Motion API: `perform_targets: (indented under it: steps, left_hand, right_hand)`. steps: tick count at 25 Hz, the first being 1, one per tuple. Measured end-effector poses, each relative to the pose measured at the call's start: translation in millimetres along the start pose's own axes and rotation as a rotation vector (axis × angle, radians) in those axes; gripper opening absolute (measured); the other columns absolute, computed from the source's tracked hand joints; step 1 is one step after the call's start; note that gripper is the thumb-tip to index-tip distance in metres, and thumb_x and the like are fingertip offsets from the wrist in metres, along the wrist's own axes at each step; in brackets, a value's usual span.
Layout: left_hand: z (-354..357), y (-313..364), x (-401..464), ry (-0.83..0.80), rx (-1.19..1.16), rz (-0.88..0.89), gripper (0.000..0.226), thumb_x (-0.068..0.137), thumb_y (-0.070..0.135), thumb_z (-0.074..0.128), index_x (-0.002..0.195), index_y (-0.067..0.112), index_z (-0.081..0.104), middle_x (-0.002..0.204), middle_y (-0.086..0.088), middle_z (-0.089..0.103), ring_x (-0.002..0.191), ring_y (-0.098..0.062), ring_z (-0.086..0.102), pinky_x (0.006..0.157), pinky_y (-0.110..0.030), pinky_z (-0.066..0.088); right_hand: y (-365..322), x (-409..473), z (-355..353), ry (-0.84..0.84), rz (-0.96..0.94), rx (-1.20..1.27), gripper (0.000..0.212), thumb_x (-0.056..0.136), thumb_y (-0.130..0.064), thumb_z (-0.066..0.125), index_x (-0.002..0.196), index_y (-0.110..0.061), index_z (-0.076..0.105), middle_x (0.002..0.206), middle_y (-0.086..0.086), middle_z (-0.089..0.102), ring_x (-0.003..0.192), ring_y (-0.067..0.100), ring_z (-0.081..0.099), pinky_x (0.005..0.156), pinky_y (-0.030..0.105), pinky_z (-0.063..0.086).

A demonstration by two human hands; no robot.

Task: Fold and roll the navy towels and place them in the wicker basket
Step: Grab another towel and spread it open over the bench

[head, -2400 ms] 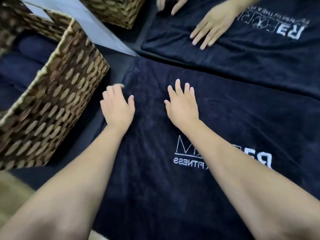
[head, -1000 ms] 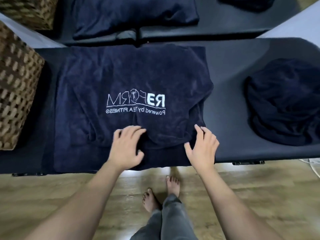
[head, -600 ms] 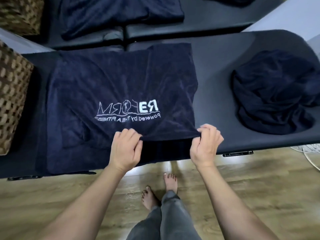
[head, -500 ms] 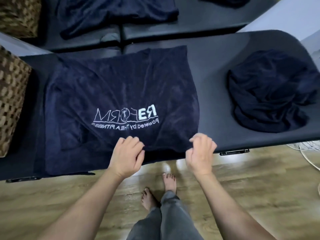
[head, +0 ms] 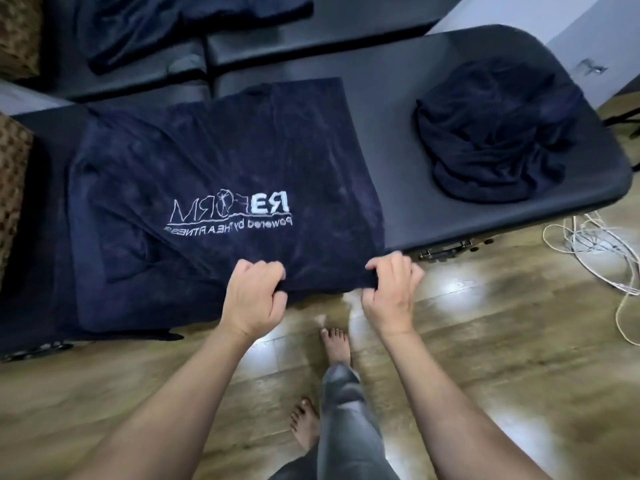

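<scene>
Navy towel (head: 214, 174) lies spread on the black tabletop (head: 398, 140), covering its middle & left part, white logo showing mirrored. Its near edge is lifted off the tabletop's front edge. Left hand (head: 254, 297) w/ fingers (head: 268, 275) curled round that near edge, roughly mid-towel. Right hand (head: 389, 289) likewise clenched on the towel's near right corner, just past the tabletop's front edge. Both hands gripping cloth, knuckles up, apart from each other along the same hem.

Wicker basket (head: 14, 188) at the tabletop's left end, only its woven side in view, touching or just beside the towel's left edge; can't tell which. Crumpled pile of navy towels (head: 495, 133) sits near the tabletop's right end, well apart from the spread one. Another navy towel (head: 180, 26) on a second black surface behind, w/ a second basket (head: 17, 32) at far left corner. White cables (head: 595, 251) on the wood floor (head: 485, 341) under the right end. Bare feet & grey trouser leg (head: 346, 410) below, between the forearms.
</scene>
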State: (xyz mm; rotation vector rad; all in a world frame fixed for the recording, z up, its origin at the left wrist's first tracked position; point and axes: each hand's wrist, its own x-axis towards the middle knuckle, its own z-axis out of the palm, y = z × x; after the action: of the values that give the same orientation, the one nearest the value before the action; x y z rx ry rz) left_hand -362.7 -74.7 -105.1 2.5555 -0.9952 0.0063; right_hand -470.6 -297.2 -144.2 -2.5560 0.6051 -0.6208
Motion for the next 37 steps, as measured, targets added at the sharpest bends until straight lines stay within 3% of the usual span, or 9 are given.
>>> perform_targets:
  steps: [4,6,9,13,17,21,30,33,37]
  left_hand:
    - [25.2,-7.6,-34.6,-0.513,0.321,-0.071,0.015,0.085,0.033,0.054,0.099,0.029,0.054,0.093,0.011,0.058,0.092,-0.018,0.053,0.082,-0.035,0.033]
    - [29.3,-2.9,-28.4,-0.513,0.289,-0.065,0.031,0.086,0.039,0.058,0.116,0.031,0.056,0.108,0.010,0.058,0.105,-0.019,0.053,0.087,-0.038,0.035]
    - [31.5,22.0,-7.8,-0.321,0.242,0.044,0.030,0.087,0.034,0.059,0.116,0.026,0.060,0.111,0.006,0.059,0.102,-0.022,0.057,0.085,-0.040,0.042]
    - [35.3,43.6,26.9,-0.344,0.152,-0.016,0.044,0.092,0.030,0.060,0.135,0.022,0.054,0.140,0.002,0.054,0.127,-0.024,0.051,0.099,-0.042,0.041]
    - [40.9,48.6,37.3,-0.446,0.075,-0.114,0.046,0.096,0.033,0.059,0.140,0.022,0.052,0.152,0.003,0.043,0.140,-0.022,0.039,0.110,-0.046,0.039]
    - [33.7,38.9,48.0,-0.445,-0.024,-0.127,0.039,0.097,0.028,0.059,0.135,0.020,0.056,0.143,0.002,0.051,0.134,-0.022,0.045,0.111,-0.042,0.038]
    - [26.8,31.9,43.2,-0.460,-0.123,-0.165,0.038,0.098,0.025,0.060,0.135,0.019,0.055,0.139,0.002,0.053,0.130,-0.017,0.049,0.110,-0.033,0.037]
    - [19.0,16.2,29.7,-0.433,-0.155,-0.219,0.039,0.097,0.026,0.060,0.135,0.021,0.055,0.140,0.004,0.054,0.132,-0.016,0.048,0.112,-0.035,0.038]
    - [-3.2,-12.4,12.9,-0.330,-0.207,-0.375,0.040,0.097,0.027,0.059,0.136,0.021,0.055,0.141,0.005,0.053,0.133,-0.017,0.047,0.112,-0.037,0.038]
  right_hand:
    - [10.2,-56.4,23.3,-0.432,0.100,-0.152,0.042,0.071,-0.011,0.067,0.110,-0.025,0.063,0.110,0.000,0.052,0.100,0.030,0.051,0.088,0.043,0.034]
    - [12.8,-53.1,28.1,-0.519,0.277,0.080,0.044,0.081,-0.012,0.061,0.124,-0.022,0.059,0.125,0.001,0.047,0.110,0.027,0.045,0.096,0.041,0.034]
    - [12.6,-30.9,21.0,-0.310,0.727,0.550,0.037,0.091,-0.010,0.059,0.128,-0.015,0.055,0.125,0.000,0.045,0.119,0.026,0.050,0.108,0.041,0.039]
    - [11.0,3.8,15.2,-0.281,1.128,0.970,0.071,0.093,-0.026,0.071,0.152,-0.020,0.032,0.150,-0.002,0.044,0.133,0.019,0.048,0.111,0.037,0.040]
    - [15.6,3.2,29.0,-0.383,1.078,0.822,0.034,0.079,-0.039,0.076,0.109,-0.027,0.066,0.106,0.000,0.071,0.102,0.026,0.065,0.093,0.038,0.051]
    - [33.0,-2.0,13.9,-0.256,1.056,0.876,0.027,0.080,-0.036,0.069,0.066,-0.019,0.052,0.068,0.001,0.049,0.069,0.020,0.043,0.067,0.033,0.036]
    - [32.4,3.2,-3.4,-0.184,1.056,0.970,0.010,0.100,-0.023,0.061,0.107,-0.017,0.056,0.106,0.005,0.066,0.092,0.018,0.064,0.084,0.037,0.056]
    - [30.0,-2.9,-4.8,-0.287,0.991,0.666,0.021,0.100,-0.023,0.060,0.118,-0.013,0.055,0.109,0.002,0.062,0.095,0.019,0.061,0.080,0.028,0.045]
    - [8.2,-1.7,3.1,-0.395,0.796,0.239,0.031,0.095,-0.029,0.059,0.123,-0.019,0.056,0.129,0.010,0.055,0.120,0.036,0.053,0.103,0.044,0.041]
